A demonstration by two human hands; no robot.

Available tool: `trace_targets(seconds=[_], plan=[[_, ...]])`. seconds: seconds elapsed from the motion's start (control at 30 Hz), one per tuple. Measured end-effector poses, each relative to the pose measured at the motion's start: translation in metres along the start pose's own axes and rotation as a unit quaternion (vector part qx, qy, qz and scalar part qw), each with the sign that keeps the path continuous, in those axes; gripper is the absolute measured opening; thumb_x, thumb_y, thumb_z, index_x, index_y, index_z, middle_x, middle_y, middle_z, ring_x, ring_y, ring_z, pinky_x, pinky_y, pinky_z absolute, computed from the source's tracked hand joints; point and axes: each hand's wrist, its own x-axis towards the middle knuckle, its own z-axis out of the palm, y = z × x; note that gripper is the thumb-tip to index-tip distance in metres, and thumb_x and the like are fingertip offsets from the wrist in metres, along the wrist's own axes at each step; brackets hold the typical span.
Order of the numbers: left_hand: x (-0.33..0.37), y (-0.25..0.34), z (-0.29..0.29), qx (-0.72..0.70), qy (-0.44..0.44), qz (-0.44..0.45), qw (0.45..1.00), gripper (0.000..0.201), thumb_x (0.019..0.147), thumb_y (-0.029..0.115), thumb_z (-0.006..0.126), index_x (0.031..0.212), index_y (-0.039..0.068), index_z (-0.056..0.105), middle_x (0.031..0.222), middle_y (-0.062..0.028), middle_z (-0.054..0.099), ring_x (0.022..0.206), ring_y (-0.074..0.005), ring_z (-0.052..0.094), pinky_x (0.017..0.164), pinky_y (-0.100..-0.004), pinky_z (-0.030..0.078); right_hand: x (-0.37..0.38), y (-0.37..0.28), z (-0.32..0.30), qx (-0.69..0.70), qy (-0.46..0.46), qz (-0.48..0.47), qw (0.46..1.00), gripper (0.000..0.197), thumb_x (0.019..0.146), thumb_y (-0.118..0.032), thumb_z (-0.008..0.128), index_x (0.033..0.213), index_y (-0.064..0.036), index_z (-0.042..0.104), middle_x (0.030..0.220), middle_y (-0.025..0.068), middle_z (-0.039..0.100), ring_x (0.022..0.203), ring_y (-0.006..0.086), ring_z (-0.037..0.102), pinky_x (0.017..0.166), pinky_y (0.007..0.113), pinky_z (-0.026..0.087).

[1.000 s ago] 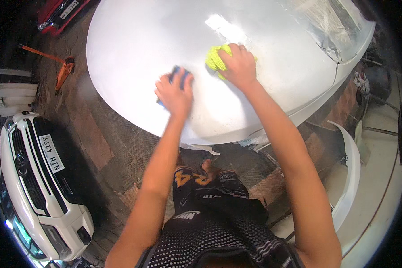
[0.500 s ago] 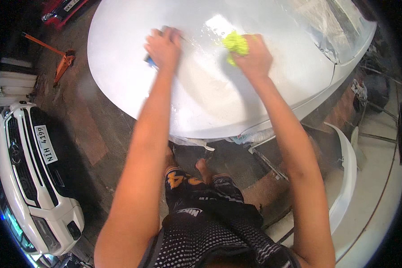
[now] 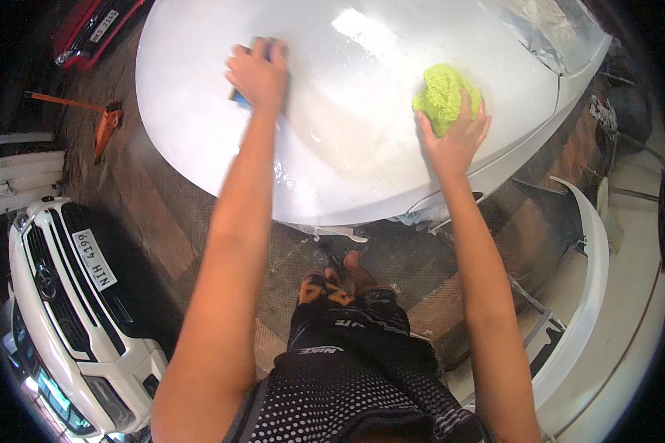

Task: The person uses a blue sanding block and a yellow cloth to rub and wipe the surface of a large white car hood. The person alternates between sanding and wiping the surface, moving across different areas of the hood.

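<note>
My left hand [image 3: 258, 77] is closed over a blue block [image 3: 240, 99], pressed flat to the pale hood [image 3: 192, 111] of a car. Most of the block is hidden beneath my palm and fingers, so its underside does not show. Farther right, my right hand [image 3: 454, 140] grips a bunched yellow-green cloth [image 3: 442, 92] from its near side, thumb on one edge and fingers on the other. The cloth rests on the hood. Wet streaks and shiny drops lie on the surface between my hands.
Clear plastic sheeting [image 3: 543, 33] covers the windshield area at the far right. A white pickup [image 3: 89, 325] stands at the left, near an orange floor jack [image 3: 108, 129]. Behind that is a red car [image 3: 92, 33]. A detached white curved panel [image 3: 595, 258] lies at the right.
My right hand has moved right and nearer with the cloth, which is now less squeezed and spread wider. My left hand has shifted slightly left with the block. The head view has shifted a little.
</note>
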Motion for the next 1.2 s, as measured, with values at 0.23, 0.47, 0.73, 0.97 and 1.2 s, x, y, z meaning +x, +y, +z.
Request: trace_targets(seconds=[0.23, 0.47, 0.73, 0.97, 1.2], plan=[[-0.109, 0.027, -0.025, -0.120, -0.101, 0.143, 0.977, 0.026, 0.088, 0.034, 0.078, 0.109, 0.019, 0.077, 0.109, -0.0177, 0.063, 0.101, -0.0376, 0.057, 0.089, -0.0523, 0.042, 0.001, 0.017, -0.003, -0.026, 0.042, -0.013, 0.999, 0.095, 0.080, -0.042, 0.083, 0.154, -0.0135, 0.031, 0.148, 0.0252, 0.034, 0.141, 0.0438, 0.037, 0.116, 0.069, 0.028], [-0.040, 0.018, 0.001, -0.049, -0.025, 0.001, 0.998, 0.030, 0.090, 0.036, 0.072, 0.114, 0.018, 0.074, 0.115, -0.0168, 0.057, 0.104, -0.0363, 0.053, 0.088, -0.0524, 0.041, 0.004, 0.003, 0.002, 0.001, 0.055, -0.012, 0.998, 0.093, 0.079, -0.036, 0.085, 0.153, -0.0115, 0.034, 0.146, 0.0277, 0.037, 0.136, 0.0478, 0.042, 0.110, 0.058, 0.041], [-0.027, -0.031, 0.005, 0.037, -0.012, 0.052, 0.998, 0.024, 0.092, 0.040, 0.072, 0.105, 0.020, 0.076, 0.109, -0.0164, 0.062, 0.100, -0.0348, 0.057, 0.087, -0.0497, 0.044, 0.005, 0.002, 0.001, 0.025, 0.057, -0.008, 0.998, 0.092, 0.078, -0.035, 0.085, 0.153, -0.0130, 0.035, 0.145, 0.0283, 0.037, 0.135, 0.0495, 0.042, 0.110, 0.059, 0.041], [-0.178, 0.032, -0.048, -0.161, -0.089, 0.112, 0.976, 0.032, 0.087, 0.033, 0.079, 0.118, 0.025, 0.076, 0.114, -0.0178, 0.062, 0.106, -0.0355, 0.056, 0.092, -0.0508, 0.041, 0.001, 0.013, -0.003, 0.013, 0.052, -0.005, 0.999, 0.093, 0.078, -0.036, 0.085, 0.153, -0.0132, 0.035, 0.144, 0.0291, 0.038, 0.134, 0.0505, 0.042, 0.111, 0.059, 0.040], [-0.028, -0.066, -0.023, -0.017, -0.001, -0.158, 0.987, 0.033, 0.098, 0.038, 0.063, 0.115, 0.012, 0.073, 0.117, -0.0191, 0.060, 0.106, -0.0372, 0.054, 0.092, -0.0506, 0.041, -0.003, 0.005, 0.001, 0.021, 0.042, -0.009, 0.999, 0.092, 0.080, -0.036, 0.084, 0.153, -0.0120, 0.035, 0.144, 0.0302, 0.036, 0.136, 0.0514, 0.041, 0.112, 0.059, 0.040]])
